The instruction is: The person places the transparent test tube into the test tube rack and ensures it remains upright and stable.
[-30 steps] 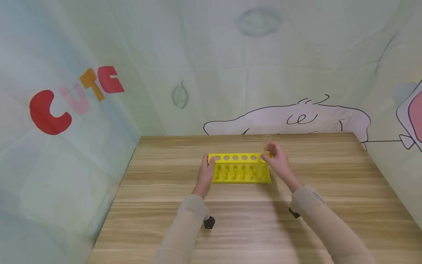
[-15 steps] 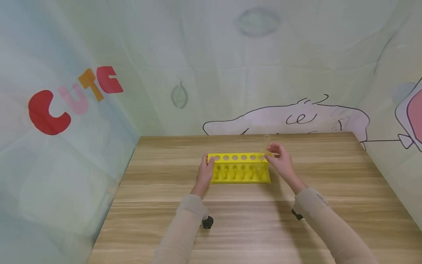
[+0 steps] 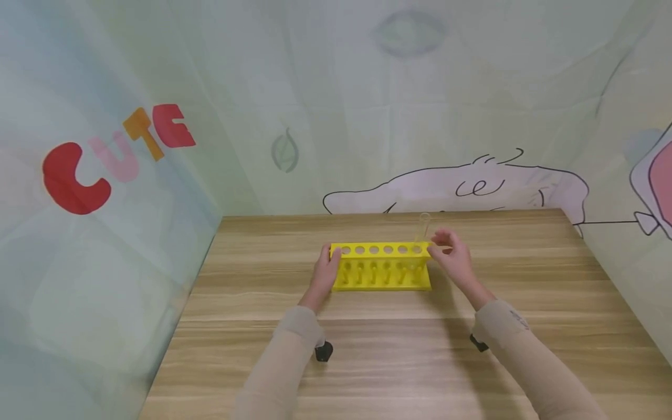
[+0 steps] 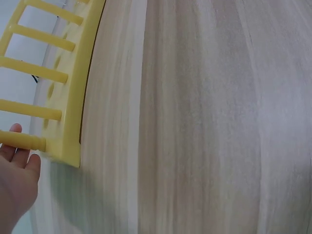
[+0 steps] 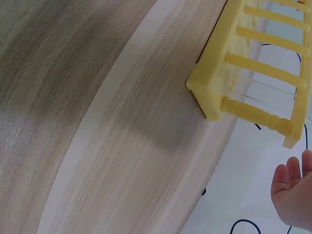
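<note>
A yellow test tube rack [image 3: 381, 257] stands on the wooden table, with a row of several round holes along its top. One clear test tube [image 3: 423, 226] is upright in the rightmost hole, its upper part rising above the rack. My left hand [image 3: 325, 272] grips the rack's left end; in the left wrist view its fingers [image 4: 19, 158] lie around the end post. Just off the right end, my right hand [image 3: 454, 258] is apart from the tube with nothing in it. The right wrist view shows its fingers [image 5: 294, 170] beyond the rack's top corner.
The wood-grain table [image 3: 378, 356] runs back to a printed cloth [image 3: 252, 146] hanging behind and at the left. A black wrist device [image 3: 324, 352] sits under the left cuff, and another dark device [image 3: 479, 343] under the right cuff.
The right hand has let go of the test tube and drawn away to the right. The tube stays in the rightmost hole. The left hand keeps its grip on the rack.
</note>
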### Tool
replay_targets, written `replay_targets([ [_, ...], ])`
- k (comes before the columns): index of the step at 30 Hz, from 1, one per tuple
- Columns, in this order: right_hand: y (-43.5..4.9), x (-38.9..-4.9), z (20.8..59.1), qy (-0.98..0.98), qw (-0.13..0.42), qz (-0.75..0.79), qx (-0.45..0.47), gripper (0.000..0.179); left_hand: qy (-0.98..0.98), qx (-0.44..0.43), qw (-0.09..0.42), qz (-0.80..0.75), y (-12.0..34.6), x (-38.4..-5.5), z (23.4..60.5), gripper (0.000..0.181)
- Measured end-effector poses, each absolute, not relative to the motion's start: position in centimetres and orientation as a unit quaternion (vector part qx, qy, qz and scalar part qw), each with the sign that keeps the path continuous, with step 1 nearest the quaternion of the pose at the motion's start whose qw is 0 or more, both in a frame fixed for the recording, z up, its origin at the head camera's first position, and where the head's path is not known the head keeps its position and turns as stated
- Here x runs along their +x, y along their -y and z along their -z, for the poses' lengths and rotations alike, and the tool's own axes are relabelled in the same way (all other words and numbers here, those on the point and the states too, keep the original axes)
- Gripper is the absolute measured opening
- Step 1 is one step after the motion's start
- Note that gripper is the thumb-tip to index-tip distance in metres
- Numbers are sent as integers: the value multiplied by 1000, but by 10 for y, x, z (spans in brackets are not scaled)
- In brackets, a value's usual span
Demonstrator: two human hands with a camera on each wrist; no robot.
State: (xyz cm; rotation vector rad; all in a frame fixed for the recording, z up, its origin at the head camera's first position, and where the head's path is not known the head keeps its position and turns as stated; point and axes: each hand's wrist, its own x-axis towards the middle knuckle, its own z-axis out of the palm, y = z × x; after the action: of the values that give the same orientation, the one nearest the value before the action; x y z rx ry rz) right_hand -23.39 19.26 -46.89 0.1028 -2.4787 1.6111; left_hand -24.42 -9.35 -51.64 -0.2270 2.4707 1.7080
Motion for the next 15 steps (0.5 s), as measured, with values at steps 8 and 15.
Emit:
replay_targets([
  [8,-195,-235,472,842,74,-534,31,36,-844,-61,46,-530,99,-243,516,68],
  [15,-196,-234,472,841,72,-535,26,36,-860,-58,26,-506,106,-240,517,65],
])
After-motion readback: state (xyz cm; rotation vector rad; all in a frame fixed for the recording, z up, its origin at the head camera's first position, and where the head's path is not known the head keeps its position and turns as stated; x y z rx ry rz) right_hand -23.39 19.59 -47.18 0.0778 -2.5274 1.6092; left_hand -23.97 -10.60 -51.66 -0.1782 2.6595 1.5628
